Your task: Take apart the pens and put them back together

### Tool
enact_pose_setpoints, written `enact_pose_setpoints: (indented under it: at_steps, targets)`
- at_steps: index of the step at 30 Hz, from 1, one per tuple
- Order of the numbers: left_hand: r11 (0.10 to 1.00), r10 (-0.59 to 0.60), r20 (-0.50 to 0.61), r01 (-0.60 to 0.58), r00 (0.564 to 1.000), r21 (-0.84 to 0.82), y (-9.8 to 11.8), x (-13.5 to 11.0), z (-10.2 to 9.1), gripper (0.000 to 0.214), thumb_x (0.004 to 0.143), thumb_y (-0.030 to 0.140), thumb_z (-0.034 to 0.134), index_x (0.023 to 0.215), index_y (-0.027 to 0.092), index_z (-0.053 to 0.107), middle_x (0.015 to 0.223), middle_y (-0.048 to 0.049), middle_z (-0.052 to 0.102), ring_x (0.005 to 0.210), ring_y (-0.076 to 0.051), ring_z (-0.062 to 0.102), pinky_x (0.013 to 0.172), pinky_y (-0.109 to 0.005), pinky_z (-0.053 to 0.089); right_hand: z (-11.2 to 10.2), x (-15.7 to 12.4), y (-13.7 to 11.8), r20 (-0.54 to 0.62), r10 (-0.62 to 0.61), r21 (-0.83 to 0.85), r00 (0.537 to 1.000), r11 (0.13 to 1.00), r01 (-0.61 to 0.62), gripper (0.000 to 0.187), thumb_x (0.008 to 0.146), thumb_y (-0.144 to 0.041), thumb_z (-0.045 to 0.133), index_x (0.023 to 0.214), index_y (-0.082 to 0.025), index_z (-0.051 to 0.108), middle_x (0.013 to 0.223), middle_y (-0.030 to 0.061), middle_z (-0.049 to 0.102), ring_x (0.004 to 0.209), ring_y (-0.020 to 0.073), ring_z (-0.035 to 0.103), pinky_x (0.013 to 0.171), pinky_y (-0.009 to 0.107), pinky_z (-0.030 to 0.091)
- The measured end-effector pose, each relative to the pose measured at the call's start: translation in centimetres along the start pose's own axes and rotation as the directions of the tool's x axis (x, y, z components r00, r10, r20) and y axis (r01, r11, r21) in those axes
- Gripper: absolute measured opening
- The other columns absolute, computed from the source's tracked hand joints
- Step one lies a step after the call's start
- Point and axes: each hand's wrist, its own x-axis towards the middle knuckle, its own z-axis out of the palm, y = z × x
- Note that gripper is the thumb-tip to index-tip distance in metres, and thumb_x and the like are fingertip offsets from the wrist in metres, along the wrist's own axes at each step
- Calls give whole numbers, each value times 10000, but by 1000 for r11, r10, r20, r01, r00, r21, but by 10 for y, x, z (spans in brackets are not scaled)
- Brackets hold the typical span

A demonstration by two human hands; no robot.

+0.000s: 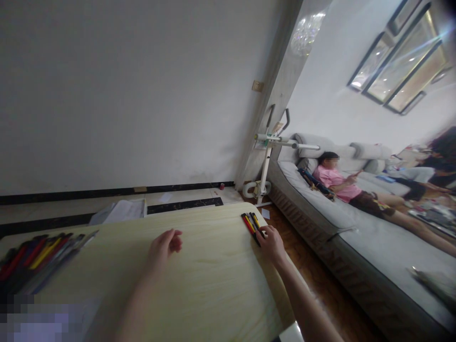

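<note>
Right hand [272, 242] touches the pens [252, 222] just ahead of it at the surface [213, 285] edge; whether it grips them I cannot tell. A nudge could roll them off. Left hand [166, 244] is loosely curled, empty.

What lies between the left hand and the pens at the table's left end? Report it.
Nothing visible: bare tabletop runs from the left hand to that pile of pens. The right hand touches a smaller bunch.
</note>
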Motion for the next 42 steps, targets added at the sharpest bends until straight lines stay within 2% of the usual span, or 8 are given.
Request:
enact_pose_setpoints:
  at_steps: [9,15,26,30,33,38,42]
  targets:
    - [1000,-9,-23,9,1000,4,3,-2,3,338,617,433,609,743,119,599,550,-13,562,492,-131,508,487,-255,387,-1,-2,4,-10,-9,5,1000,1000,9,232,769,-313,458,806,-168,635,822,71,603,794,186,526,736,282,381]
    - [1000,6,-12,-6,1000,0,2,-2,2,312,645,412,595,762,122,597,559,-5,559,497,-121,508,490,-249,389,2,-2,7,-7,-13,18,1000,1000,13,235,766,-321,461,812,-168,635,833,76,602,801,189,524,745,289,380]
    - [999,35,-1,-35,999,-11,-2,0,0,306,657,397,588,769,112,595,582,-15,564,512,-120,519,507,-254,402,-6,-8,-14,-25,-99,-16,995,995,99,249,760,-341,489,891,-167,610,935,92,575,873,212,498,801,328,370]
    - [999,53,12,-53,999,3,-2,-6,1,289,683,391,562,769,116,580,567,-8,553,499,-112,513,491,-242,391,-3,-14,-20,-53,-149,81,987,985,153,231,771,-355,475,846,-181,607,953,105,572,878,222,512,794,344,395]
    - [997,71,16,-71,997,23,-1,-9,2,255,699,378,545,756,130,559,574,1,553,502,-99,508,494,-228,387,7,-21,-22,-70,-193,152,979,968,201,207,764,-365,478,776,-194,596,916,96,583,846,216,538,766,340,424]
    - [997,61,11,-62,998,55,-4,-7,1,235,686,371,547,750,147,515,567,15,553,480,-94,513,476,-216,375,26,-37,-32,-1,-295,232,955,929,287,213,765,-376,480,739,-196,591,938,75,584,868,210,553,736,332,455]
    - [996,80,21,-81,997,28,-7,-6,-1,204,704,350,517,727,150,483,573,10,558,473,-95,516,462,-214,374,30,-51,-46,107,-369,259,923,907,333,176,771,-335,485,778,-193,589,993,82,558,876,201,551,739,317,467]
